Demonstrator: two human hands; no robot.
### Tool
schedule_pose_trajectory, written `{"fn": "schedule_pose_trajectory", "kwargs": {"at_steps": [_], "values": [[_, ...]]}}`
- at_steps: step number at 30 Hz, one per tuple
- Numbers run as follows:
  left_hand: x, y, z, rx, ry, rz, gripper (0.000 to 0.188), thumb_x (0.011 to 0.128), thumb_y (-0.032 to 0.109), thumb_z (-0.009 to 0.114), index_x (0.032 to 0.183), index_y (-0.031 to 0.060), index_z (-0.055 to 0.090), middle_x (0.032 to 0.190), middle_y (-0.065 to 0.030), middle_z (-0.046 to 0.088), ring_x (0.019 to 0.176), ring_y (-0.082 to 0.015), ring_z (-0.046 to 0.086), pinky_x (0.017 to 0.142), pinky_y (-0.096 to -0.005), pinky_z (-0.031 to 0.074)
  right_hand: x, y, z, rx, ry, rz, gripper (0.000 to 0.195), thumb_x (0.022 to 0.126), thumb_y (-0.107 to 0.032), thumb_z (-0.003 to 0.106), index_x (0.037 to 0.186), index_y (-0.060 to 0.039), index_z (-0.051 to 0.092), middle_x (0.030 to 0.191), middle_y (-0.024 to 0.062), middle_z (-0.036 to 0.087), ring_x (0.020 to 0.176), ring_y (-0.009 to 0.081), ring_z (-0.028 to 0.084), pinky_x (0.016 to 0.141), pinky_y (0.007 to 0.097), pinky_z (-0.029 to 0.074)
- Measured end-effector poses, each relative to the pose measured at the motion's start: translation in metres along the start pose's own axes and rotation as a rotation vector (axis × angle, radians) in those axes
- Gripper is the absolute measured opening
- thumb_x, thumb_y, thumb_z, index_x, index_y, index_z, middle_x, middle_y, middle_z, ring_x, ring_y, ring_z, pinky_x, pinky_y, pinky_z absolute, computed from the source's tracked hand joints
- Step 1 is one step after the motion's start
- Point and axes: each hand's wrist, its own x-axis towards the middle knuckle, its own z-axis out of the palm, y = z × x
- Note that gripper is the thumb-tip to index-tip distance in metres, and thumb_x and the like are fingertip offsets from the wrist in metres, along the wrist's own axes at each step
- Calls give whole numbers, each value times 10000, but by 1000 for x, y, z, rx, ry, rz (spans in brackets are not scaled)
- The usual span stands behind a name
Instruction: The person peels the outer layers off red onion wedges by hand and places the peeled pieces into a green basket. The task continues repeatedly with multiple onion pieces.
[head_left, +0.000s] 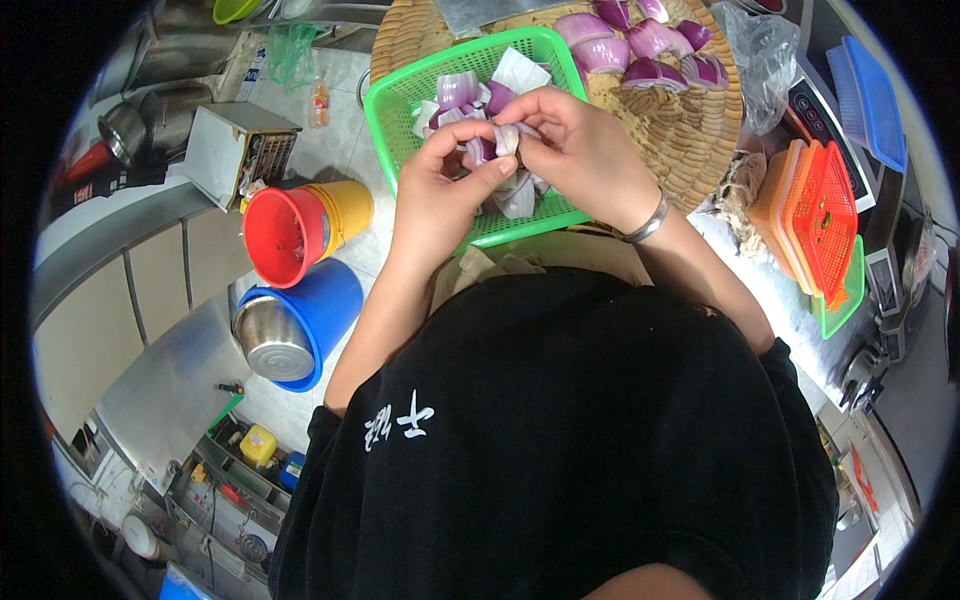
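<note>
Over a green plastic basket (384, 154) my left hand (450, 180) and my right hand (577, 154) meet, both pinching a piece of red onion (506, 140) between thumbs and fingertips. The basket holds cut onion pieces (457, 90), purple and white. It rests partly on a round wooden chopping block (675, 135) with a worn, grooved surface. On the block, to the right of the basket, lie several larger onion chunks (602, 55). At the top edge a flat metal blade (487, 13), partly cut off by the picture's rim, lies on the block.
A clear plastic bag (761, 64) lies right of the block. Beyond it are stacked orange and red baskets (825, 217) and blue baskets (874, 105). On the floor at left are a red bucket (274, 236), a yellow bucket (351, 214) and a blue bin (341, 300) with a metal pot (274, 341).
</note>
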Motion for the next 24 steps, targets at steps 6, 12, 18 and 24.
{"fn": "schedule_pose_trajectory", "kwargs": {"at_steps": [6, 12, 18, 24], "values": [[-1, 4, 3, -278, -18, -204, 313, 908, 135, 774, 1184, 50, 653, 973, -5, 667, 764, -66, 585, 647, -217, 481, 6, 12, -2, -9, -48, 57, 226, 896, -149, 679, 1084, -23, 687, 878, 75, 718, 822, 138, 705, 726, 283, 548], [3, 3, -4, -505, -102, -272, 323, 930, 176, 753, 1204, 62, 624, 978, -10, 655, 764, -75, 575, 649, -223, 472, 7, 10, -1, 325, -49, 142, 244, 900, -142, 672, 1104, -8, 673, 959, 100, 708, 816, 163, 700, 767, 310, 574], [0, 6, 2, -140, 24, -30, 312, 910, 87, 764, 1176, 47, 608, 983, -2, 659, 822, -71, 591, 710, -228, 494, 1, 13, 6, -32, 141, -219, 279, 906, -160, 662, 1158, -42, 686, 1119, 140, 662, 1002, 276, 677, 844, 368, 564], [1, 3, -2, 127, 85, 65, 367, 831, 82, 830, 1136, 44, 629, 1000, -10, 666, 803, -76, 591, 691, -235, 506, 4, 7, -4, -327, 157, -362, 307, 882, -216, 703, 1143, -55, 696, 1081, 144, 663, 1045, 304, 651, 882, 388, 531]]}}
